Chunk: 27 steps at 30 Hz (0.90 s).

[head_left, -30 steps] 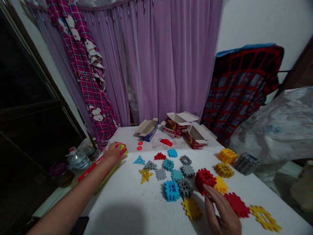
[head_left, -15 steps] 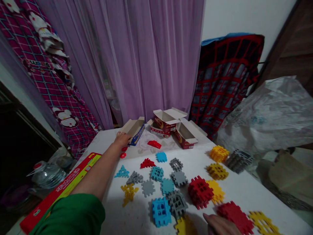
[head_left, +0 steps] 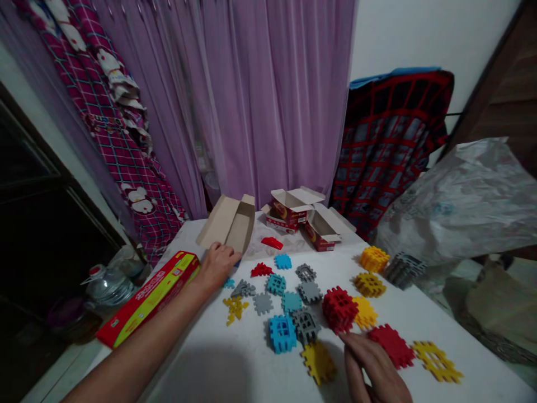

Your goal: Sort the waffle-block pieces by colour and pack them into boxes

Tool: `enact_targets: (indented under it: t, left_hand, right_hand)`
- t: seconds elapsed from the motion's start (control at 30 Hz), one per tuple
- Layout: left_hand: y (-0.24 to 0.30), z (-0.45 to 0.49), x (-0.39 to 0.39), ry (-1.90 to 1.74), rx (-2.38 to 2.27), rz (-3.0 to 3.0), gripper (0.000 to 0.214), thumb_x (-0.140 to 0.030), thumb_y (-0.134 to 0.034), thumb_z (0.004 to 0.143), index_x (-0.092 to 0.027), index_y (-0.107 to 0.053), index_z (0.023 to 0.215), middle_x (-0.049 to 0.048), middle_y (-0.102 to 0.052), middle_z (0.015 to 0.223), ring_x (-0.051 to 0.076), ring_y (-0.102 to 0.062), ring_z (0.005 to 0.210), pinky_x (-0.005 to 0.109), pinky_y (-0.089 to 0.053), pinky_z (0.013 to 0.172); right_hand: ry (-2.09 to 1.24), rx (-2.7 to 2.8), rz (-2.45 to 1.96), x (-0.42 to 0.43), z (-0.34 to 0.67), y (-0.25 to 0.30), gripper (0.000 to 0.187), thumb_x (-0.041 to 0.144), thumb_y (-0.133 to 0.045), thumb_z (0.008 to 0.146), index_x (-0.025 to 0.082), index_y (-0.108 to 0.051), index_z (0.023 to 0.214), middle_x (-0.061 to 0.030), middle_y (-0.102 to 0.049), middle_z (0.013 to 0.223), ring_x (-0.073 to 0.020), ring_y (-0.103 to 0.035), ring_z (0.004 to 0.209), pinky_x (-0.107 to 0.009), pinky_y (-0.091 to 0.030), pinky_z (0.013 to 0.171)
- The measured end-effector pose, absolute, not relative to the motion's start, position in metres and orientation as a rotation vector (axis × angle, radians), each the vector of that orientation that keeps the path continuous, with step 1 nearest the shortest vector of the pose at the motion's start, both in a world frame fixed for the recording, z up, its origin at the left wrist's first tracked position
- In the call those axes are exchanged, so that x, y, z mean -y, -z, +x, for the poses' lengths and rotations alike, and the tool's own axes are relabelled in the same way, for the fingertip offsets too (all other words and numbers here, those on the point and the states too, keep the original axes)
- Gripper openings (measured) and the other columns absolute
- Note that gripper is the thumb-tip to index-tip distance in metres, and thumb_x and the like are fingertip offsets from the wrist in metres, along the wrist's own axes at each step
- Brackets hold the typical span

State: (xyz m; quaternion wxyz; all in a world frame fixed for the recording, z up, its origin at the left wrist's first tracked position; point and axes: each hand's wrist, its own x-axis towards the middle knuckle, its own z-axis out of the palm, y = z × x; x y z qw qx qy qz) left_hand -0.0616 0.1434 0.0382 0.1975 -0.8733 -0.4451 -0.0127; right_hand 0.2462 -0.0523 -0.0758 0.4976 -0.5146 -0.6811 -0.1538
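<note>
Left hand [head_left: 217, 265]: fingers curled on near end of open cardboard box [head_left: 230, 225]. The box is tipped up, brown inside showing, near the far left corner of the table [head_left: 218, 358]. Right hand [head_left: 375, 370]: open, fingers stretched flat on the table by the near edge, holding nothing. Its fingertips are just beside a red block [head_left: 392, 345], with a yellow block [head_left: 319, 361] to its left. A long red package [head_left: 146, 299] lies along the left edge.
</note>
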Motion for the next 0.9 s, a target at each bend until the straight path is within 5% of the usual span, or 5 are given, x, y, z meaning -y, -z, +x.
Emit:
enact_targets:
  t: [0.4, 0.9]
  left_hand:
    - [-0.001, -0.118, 0.064, 0.539, 1.411, -2.353, 0.042, -0.005, -0.047, 0.081, -0.031, -0.066, 0.109, 0.0011, -0.069, 0.088, 0.019, -0.061, 0.085, 0.042, -0.030, 0.094]
    - [0.042, -0.108, 0.073, 0.781, 1.312, -2.482, 0.037, -0.009, -0.044, 0.085, -0.027, -0.065, 0.110, 0.0023, -0.069, 0.086, 0.019, -0.062, 0.084, 0.044, -0.030, 0.098]
  right_hand:
    - [0.433, 1.432, -1.219, 0.063, 0.251, 0.065, 0.021, 0.014, -0.053, 0.089, 0.018, -0.067, 0.103, -0.0086, -0.072, 0.092, -0.0188, -0.067, 0.083, -0.033, -0.056, 0.074]
    - [0.154, 1.373, -1.501, 0.082, 0.251, 0.099, 0.022, 0.027, -0.047, 0.088, 0.018, -0.067, 0.091, -0.0066, -0.072, 0.084, -0.0186, -0.068, 0.076, -0.030, -0.055, 0.066]
